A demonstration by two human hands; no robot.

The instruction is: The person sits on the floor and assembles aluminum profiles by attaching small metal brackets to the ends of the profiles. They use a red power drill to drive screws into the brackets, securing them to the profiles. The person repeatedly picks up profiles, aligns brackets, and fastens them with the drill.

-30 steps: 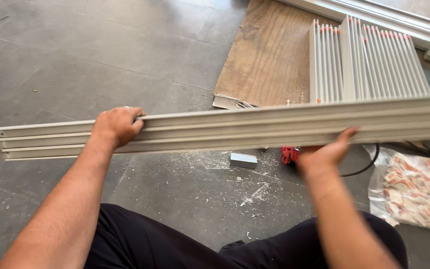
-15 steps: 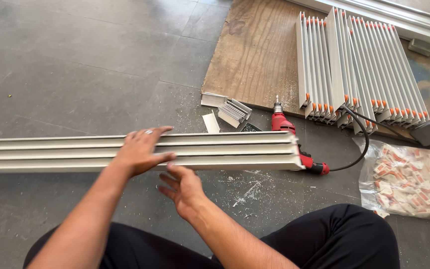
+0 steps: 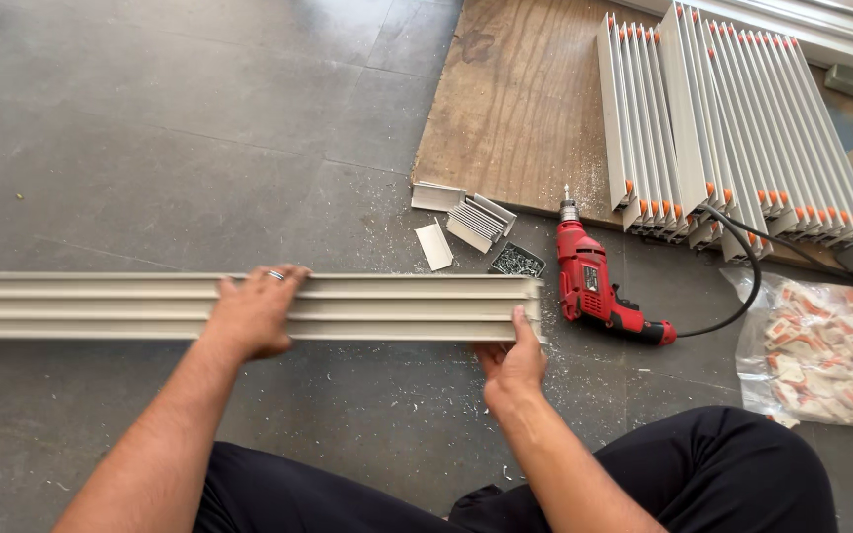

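A long pale aluminium track profile (image 3: pixel 397 306) lies across the grey floor in front of my knees, running off the left edge. My left hand (image 3: pixel 252 313) rests flat on top of it, fingers spread, a ring on one finger. My right hand (image 3: pixel 513 363) grips its near edge close to the right end, thumb up against the side. A red corded drill (image 3: pixel 592 288) lies on the floor just right of the profile's end.
A wooden board (image 3: pixel 520 109) carries rows of short aluminium profiles with orange end caps (image 3: pixel 733 128). Small offcuts (image 3: pixel 476 219) and a box of screws (image 3: pixel 516 261) sit near the drill. A plastic bag of orange-and-white parts (image 3: pixel 831 350) lies at right.
The profile has slid left along the floor, so its right end now lies left of the drill. My right hand moved from the middle to the profile's right end.
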